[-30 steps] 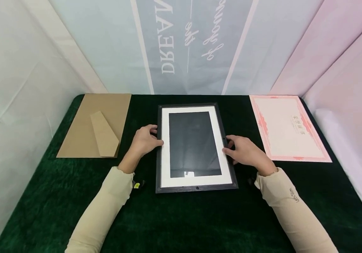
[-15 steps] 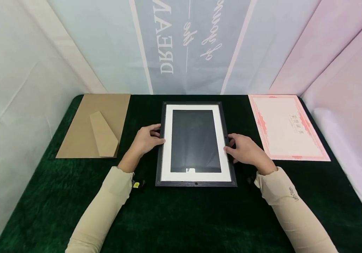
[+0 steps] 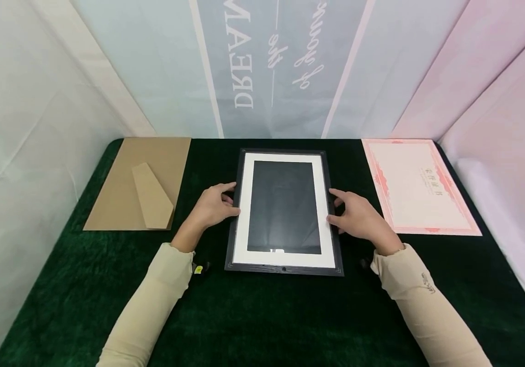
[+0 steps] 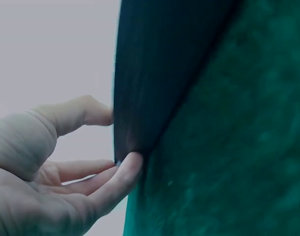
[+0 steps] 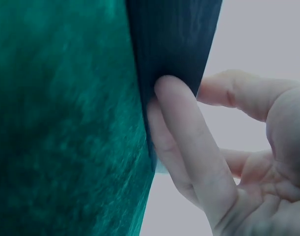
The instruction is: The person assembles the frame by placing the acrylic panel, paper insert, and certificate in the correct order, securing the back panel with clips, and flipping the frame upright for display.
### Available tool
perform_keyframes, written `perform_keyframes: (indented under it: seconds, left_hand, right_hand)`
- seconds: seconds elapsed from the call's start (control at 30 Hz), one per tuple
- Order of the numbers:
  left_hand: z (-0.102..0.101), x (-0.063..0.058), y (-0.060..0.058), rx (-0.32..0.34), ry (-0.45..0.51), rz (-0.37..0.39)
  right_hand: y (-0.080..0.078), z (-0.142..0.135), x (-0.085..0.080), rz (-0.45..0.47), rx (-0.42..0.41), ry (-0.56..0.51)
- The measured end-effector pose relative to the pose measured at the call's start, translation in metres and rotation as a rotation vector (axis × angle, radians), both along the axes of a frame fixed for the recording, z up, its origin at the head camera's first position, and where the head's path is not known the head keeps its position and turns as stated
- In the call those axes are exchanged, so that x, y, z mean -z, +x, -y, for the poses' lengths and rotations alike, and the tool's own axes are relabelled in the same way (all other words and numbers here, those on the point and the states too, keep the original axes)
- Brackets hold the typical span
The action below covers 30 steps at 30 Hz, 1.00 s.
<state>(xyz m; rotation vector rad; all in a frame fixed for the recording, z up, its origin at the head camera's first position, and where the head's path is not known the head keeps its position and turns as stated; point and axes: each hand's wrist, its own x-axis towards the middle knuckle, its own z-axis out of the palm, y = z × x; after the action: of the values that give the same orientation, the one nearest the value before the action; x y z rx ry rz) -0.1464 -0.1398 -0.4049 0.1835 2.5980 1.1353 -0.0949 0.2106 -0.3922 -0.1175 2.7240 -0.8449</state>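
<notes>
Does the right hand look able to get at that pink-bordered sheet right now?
Probably yes, if it lets go first: the right hand holds the picture frame, but the pink-bordered sheet lies nearby on that side, with nothing seen covering it.

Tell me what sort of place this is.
Probably a makeshift indoor booth: pale sheets flank a green-covered table, and a backdrop printed with lettering stands behind it.
</notes>
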Motion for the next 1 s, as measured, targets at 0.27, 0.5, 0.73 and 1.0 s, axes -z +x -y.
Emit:
perform_keyframes:
  seconds: [0.27,0.5,0.73,1.0]
  left_hand:
    - [-0.0037,0.0029,0.0014,-0.023,0.020,-0.014]
    - [-0.0016,0.0048,0.0012,-0.033,0.017,-0.023]
    - [-0.0009,0.0061,0.0010,-0.027,0.020,-0.076]
    - [0.0004,0.0069,0.0009,-0.022,0.021,-0.080]
  right_hand:
    - [0.0034,-0.0003,0.0006,-0.079,0.023,0.055]
    - [0.0061,0.0016,0.0018,-0.117,0.018,0.059]
    - [0.0062,0.0049,0.0034,-0.183,0.055,0.071]
    - [0.0046,0.0020,0.0039,-0.129,0.038,0.059]
